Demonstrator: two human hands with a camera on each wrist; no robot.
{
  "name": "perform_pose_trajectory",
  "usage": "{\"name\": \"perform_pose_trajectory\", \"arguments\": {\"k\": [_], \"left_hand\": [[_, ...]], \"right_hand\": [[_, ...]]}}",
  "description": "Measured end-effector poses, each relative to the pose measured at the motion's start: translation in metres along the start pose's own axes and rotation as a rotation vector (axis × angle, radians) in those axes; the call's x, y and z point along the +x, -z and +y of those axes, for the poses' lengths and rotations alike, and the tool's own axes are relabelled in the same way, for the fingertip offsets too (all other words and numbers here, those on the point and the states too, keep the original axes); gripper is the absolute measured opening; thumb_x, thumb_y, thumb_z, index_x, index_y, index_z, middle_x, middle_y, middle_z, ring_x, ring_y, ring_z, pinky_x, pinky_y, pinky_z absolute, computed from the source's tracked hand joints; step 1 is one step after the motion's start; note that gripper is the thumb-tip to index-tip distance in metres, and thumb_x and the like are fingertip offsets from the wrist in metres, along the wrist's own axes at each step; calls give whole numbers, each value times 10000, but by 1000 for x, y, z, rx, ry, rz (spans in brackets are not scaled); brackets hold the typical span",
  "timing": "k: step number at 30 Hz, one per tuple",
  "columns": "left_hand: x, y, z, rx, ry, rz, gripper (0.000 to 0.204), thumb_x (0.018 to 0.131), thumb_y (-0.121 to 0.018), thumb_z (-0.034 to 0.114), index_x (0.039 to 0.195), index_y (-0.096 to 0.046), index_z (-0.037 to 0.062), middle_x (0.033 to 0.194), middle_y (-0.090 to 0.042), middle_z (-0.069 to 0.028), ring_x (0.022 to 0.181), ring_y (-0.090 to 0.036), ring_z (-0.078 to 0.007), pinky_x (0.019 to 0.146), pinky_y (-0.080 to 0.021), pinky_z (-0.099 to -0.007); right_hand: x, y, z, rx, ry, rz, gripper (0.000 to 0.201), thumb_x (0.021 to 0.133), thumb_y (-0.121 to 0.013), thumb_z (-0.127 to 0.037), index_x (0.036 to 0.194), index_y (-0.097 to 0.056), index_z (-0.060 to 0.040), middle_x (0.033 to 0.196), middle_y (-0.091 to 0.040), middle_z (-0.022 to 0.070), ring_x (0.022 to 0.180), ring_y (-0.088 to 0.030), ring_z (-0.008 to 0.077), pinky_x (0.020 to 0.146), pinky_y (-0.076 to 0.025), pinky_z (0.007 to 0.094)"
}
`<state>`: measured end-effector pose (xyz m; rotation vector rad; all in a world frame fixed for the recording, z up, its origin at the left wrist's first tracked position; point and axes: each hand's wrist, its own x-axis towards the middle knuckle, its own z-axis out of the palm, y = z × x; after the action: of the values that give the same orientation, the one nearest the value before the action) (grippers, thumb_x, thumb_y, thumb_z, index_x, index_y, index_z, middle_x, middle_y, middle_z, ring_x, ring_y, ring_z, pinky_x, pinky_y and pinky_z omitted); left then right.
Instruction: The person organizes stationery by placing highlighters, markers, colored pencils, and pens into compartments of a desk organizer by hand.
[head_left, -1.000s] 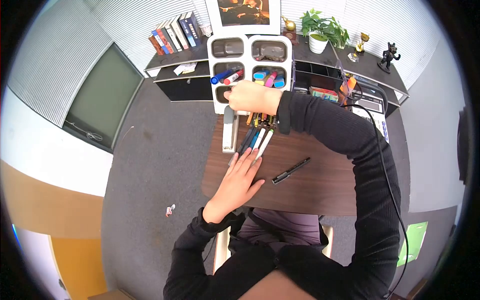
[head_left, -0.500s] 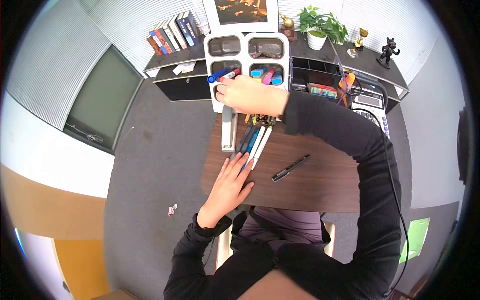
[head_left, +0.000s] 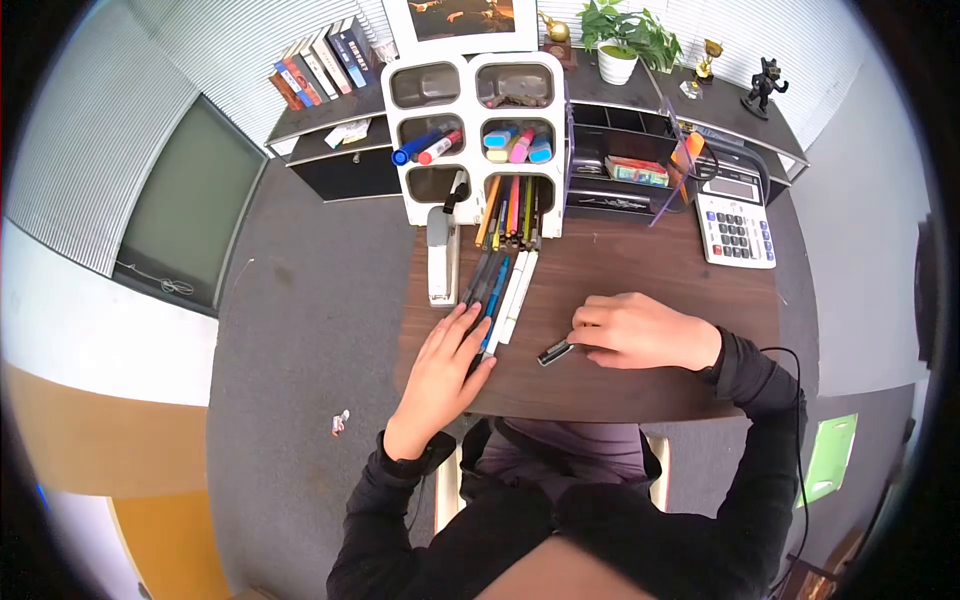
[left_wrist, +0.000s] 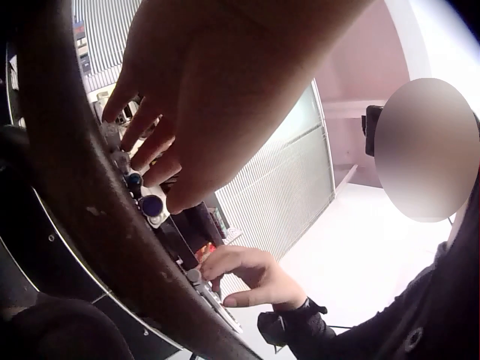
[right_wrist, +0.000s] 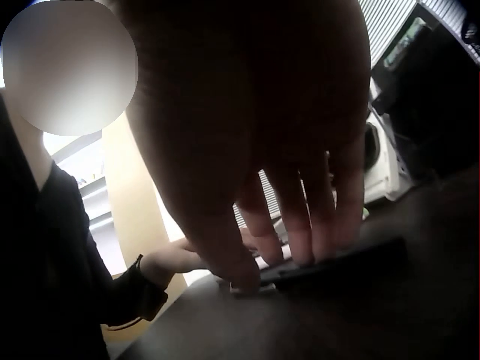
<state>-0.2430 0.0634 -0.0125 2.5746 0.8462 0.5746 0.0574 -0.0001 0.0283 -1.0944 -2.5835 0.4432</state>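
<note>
My left hand [head_left: 440, 365] lies with straight fingers over the lower ends of a row of pens: dark ones, a blue pen [head_left: 497, 290] and white ones [head_left: 517, 298]. The left wrist view shows its fingertips close to the round pen ends [left_wrist: 151, 206]. On the right, my right hand [head_left: 645, 332] holds a black pen [head_left: 554, 352] at the tabletop, thumb on one side and fingers on the other; its palm hides most of the pen from above. A dark pen [head_left: 456, 190] stands in the lower left compartment of the white organizer [head_left: 469, 100].
A stapler [head_left: 441, 265] stands before the organizer, beside pencils [head_left: 512, 215] sticking out of its lower right compartment. Markers [head_left: 428, 147] and highlighters [head_left: 521, 146] fill the middle compartments. A calculator [head_left: 735, 225] lies at the right, near a black desk tray [head_left: 610, 200].
My right hand has left the organizer's lower left compartment, where a dark pen now shows, and has come down to the black pen on the table. The left hand stays on the pens.
</note>
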Motion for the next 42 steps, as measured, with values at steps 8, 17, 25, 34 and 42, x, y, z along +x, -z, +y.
{"name": "perform_pose_trajectory", "arguments": {"k": [8, 17, 25, 34, 42], "left_hand": [[-7, -1, -1, -41, -31, 48, 399, 878, -695, 90, 1257, -623, -10, 1363, -581, -163, 1303, -528, -378, 1061, -447, -439], [-4, -8, -1, 186, 171, 263, 360, 858, -731, 150, 1176, -645, 4, 1038, -625, -124, 933, -606, -328, 802, -512, -427], [9, -20, 1, 261, 217, 289, 337, 834, -757, 206, 1098, -653, 24, 931, -582, -103, 858, -603, -297, 725, -513, -412], [9, -24, -3, 297, 203, 203, 302, 819, -655, 90, 1093, -569, -3, 936, -569, -132, 856, -609, -322, 712, -544, -431], [5, -14, -2, 365, 161, 70, 288, 894, -591, 98, 1161, -541, -2, 903, -592, -144, 807, -659, -334, 682, -568, -431]], "right_hand": [[10, -17, 20, -123, 17, 64, 184, 777, -679, -67, 950, -625, -39, 937, -559, 79, 916, -593, 264, 772, -528, 393], [55, -42, 18, -174, 196, 66, 508, 836, -711, -159, 1323, -586, -89, 1473, -499, 115, 1385, -444, 314, 1095, -423, 433], [39, -37, 19, -89, 115, 19, 511, 844, -707, -151, 1336, -576, -96, 1481, -485, 110, 1396, -428, 322, 1119, -410, 445], [43, -40, 12, -108, 171, 99, 444, 818, -702, -114, 1252, -614, -79, 1444, -514, 112, 1360, -463, 327, 1099, -424, 437], [47, -47, 13, -103, 169, 95, 419, 805, -722, -121, 1211, -633, -62, 1404, -543, 133, 1344, -479, 322, 1109, -409, 438]]}}
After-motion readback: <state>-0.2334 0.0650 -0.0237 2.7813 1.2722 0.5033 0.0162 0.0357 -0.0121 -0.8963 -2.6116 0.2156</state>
